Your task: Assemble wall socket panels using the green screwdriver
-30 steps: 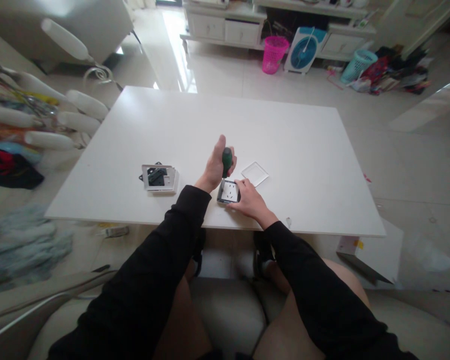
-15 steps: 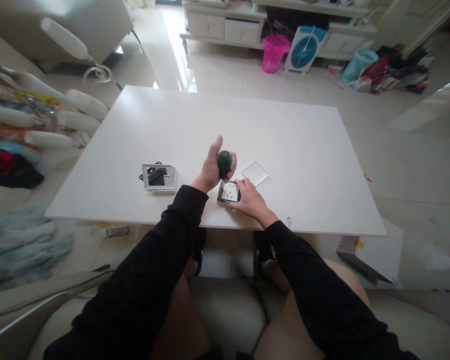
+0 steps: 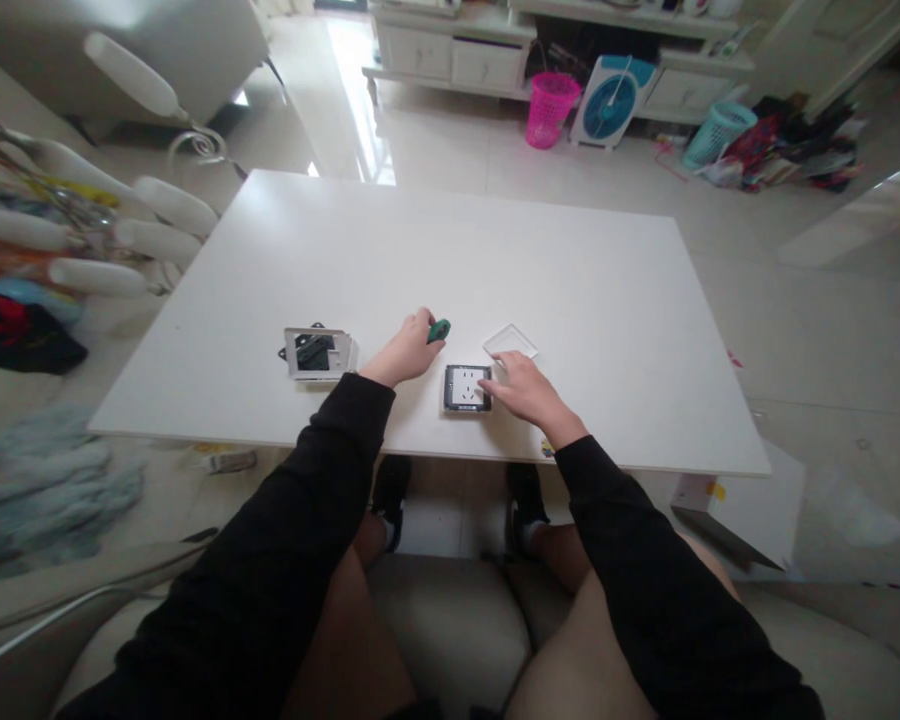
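The wall socket [image 3: 467,388] lies face up on the table [image 3: 592,290], the right hand [image 3: 526,390] open beside it. The left hand [image 3: 406,352] grips a green screwdriver [image 3: 439,330] off it, likely between steps; lifting the thin frame [image 3: 524,337] calls for a soft pinch.

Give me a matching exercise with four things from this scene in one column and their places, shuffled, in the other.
Things:
1. Green handle
2. Slotted socket
3. Pink basket
4. Clear square frame

Places:
A. On the floor beside the fan
B. Held in the left hand
C. On the table, just beyond the right hand
D. On the table, between the hands

Pairs: 1-B, 2-D, 3-A, 4-C
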A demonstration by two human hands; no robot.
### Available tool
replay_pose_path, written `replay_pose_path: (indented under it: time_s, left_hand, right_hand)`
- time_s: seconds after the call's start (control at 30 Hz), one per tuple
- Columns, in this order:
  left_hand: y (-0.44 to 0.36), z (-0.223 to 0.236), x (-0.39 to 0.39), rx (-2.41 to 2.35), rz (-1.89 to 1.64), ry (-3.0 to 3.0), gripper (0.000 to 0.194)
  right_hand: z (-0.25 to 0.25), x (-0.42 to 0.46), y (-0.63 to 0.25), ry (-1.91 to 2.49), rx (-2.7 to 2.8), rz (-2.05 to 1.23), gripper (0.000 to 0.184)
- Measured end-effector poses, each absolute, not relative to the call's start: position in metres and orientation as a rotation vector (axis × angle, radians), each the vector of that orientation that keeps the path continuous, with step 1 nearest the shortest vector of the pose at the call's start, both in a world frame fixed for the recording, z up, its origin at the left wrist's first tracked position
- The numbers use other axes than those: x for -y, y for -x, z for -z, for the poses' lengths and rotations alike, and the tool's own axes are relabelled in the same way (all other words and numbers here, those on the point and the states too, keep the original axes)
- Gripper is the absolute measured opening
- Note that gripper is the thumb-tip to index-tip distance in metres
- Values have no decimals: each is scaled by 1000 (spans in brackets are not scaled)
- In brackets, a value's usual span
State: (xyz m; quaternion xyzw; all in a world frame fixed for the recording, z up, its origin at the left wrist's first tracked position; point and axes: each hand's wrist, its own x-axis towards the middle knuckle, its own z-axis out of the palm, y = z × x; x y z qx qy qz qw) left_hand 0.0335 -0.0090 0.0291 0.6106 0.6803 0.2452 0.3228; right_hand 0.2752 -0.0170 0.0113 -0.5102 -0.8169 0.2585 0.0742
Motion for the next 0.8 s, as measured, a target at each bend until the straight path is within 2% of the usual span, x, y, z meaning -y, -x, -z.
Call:
replay_pose_path:
  time_s: [0.1,0.23,0.57,0.8]
  left_hand:
    - [-30,-21,19,-1853,-221,-1770,24]
    - [-29,-19,27,-1988,36,-1824,28]
    - [-33,-18,25,-2044,37,-1825,36]
    - [-32,-24,28,-2007,84,-1802,47]
  right_hand:
    - [-11,14,-287,1649,2527,-675,38]
    - [-8,19,-291,1746,2683,-641,40]
    - [-2,18,-288,1645,2589,-655,36]
    - [-17,12,-294,1467,2051,-629,32]
